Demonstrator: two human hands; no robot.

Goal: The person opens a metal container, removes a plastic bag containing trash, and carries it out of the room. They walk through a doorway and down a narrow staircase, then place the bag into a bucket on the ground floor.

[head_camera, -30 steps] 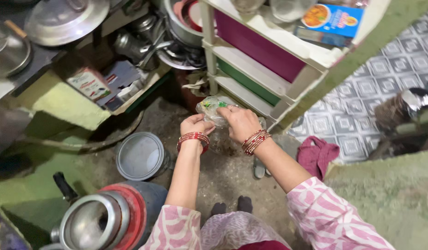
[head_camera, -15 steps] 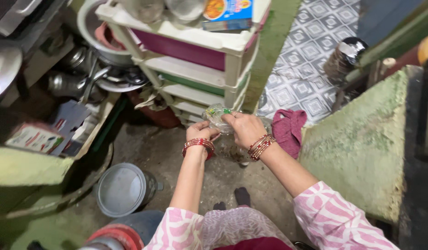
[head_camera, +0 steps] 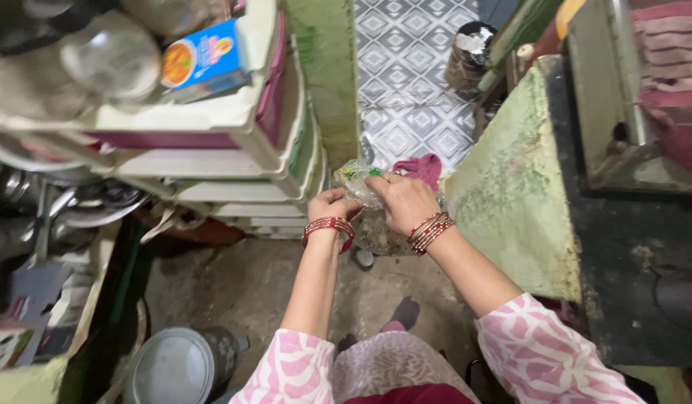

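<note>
A clear plastic bag (head_camera: 358,183) with something green inside is held up between both hands at the middle of the view. My left hand (head_camera: 329,205) pinches its left side, fingers closed on the plastic. My right hand (head_camera: 403,199) covers and grips the bag's right side from above. Both wrists wear red bangles (head_camera: 329,227), and pink and white patterned sleeves cover my upper arms. The lower part of the bag hangs behind my right wrist.
A white and magenta plastic drawer rack (head_camera: 234,142) stands at the left, with a blue food box (head_camera: 204,60) and jars on top. A green concrete counter (head_camera: 510,187) rises at the right. A lidded steel container (head_camera: 174,366) sits on the floor; patterned tiles (head_camera: 406,82) lie ahead.
The view has swung to the right, so the rack slid left and the green counter came in at the right. Both hands have kept hold of the bag in the same grip.
</note>
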